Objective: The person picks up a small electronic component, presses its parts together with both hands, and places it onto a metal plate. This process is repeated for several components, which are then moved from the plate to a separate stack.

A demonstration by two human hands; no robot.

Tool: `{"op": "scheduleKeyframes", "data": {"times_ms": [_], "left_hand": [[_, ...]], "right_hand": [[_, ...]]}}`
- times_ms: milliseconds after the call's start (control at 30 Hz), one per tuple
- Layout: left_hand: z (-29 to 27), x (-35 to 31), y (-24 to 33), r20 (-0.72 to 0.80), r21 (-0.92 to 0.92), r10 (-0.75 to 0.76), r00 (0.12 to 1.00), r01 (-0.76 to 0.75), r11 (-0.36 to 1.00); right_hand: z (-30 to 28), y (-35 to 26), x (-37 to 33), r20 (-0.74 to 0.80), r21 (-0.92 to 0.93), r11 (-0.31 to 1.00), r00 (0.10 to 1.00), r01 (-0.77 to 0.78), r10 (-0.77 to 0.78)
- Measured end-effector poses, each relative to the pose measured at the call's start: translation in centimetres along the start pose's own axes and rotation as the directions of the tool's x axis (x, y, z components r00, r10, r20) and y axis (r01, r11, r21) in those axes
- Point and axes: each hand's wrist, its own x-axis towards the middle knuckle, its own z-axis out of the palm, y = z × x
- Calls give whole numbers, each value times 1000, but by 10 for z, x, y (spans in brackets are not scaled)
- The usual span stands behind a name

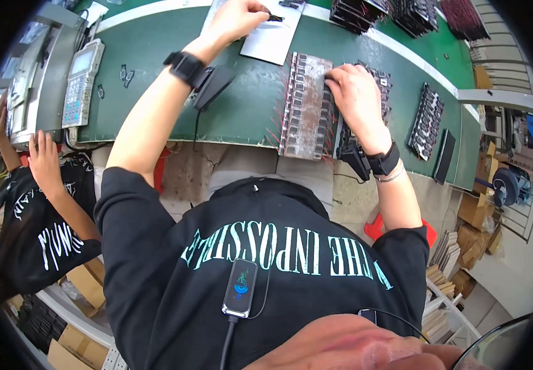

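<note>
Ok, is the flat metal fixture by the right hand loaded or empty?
Loaded, at least along its left edge: the metal fixture holds a row of small dark parts there, with thin red wires jutting out.

Factory workshop: green workbench [242,111], stacked parts [356,15], cardboard boxes [474,211] (co-worker [47,213] alongside).

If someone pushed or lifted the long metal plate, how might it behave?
The plate looks like stained metal, so probably stiff. Flat, it seems unlikely to roll. The thin red wires sticking out at its left might bend or snag.
</note>
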Motion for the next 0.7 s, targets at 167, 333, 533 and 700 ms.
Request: {"op": "scheduleKeyframes", "data": {"times_ms": [167, 333, 533, 700], "left_hand": [[-12, 11, 39, -47, 154, 54, 997, -46, 987], [-17, 17, 56, -102, 361, 124, 987, -80, 929], [-13, 28, 5, -239, 493, 418, 876, -261, 830], [-54, -77, -71, -71, 495, 331, 941, -255, 830]], "right_hand": [[-2, 0, 8, -2, -22, 1000, 1000, -13, 13], [0, 1, 13, -27, 56, 998, 999, 20, -18], [-13, -12, 12, 111, 157, 975, 984, -156, 139], [-53, -26, -23, 113, 655, 709, 961, -262, 251]]}}
